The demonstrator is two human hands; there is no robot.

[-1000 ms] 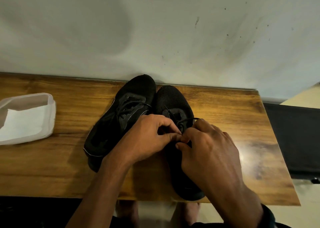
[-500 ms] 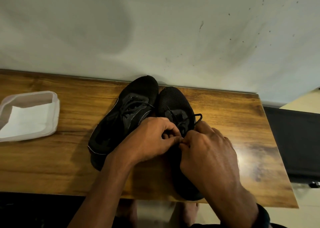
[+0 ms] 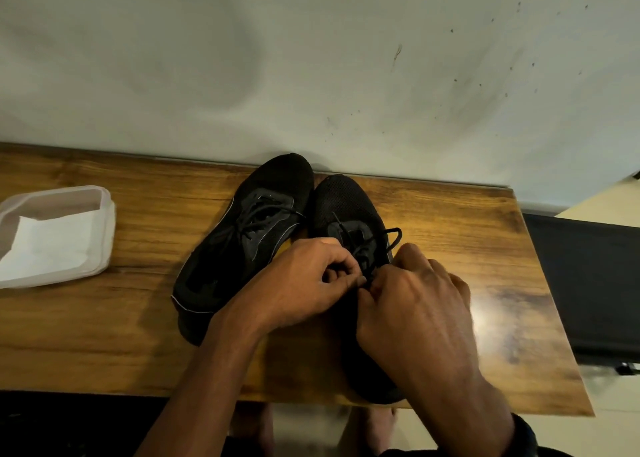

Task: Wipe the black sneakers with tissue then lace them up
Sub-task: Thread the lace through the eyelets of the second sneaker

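Your left hand (image 3: 304, 283) and right hand (image 3: 415, 304) meet at centre, fingers curled, both pinching the black lace (image 3: 394, 236) over the right-side shoe (image 3: 346, 200), with a loop poking out at 1 o'clock. That shoe's heel reaches the table (image 3: 467, 231) near edge at 6 o'clock and its toe is near the wall (image 3: 311, 58) at 12; the other shoe (image 3: 263, 193) touches it at 11, angled. There's bare wood at 3 o'clock out to the right edge, and a tub (image 3: 107, 234) holding tissue (image 3: 45, 245) sits well apart at 9.
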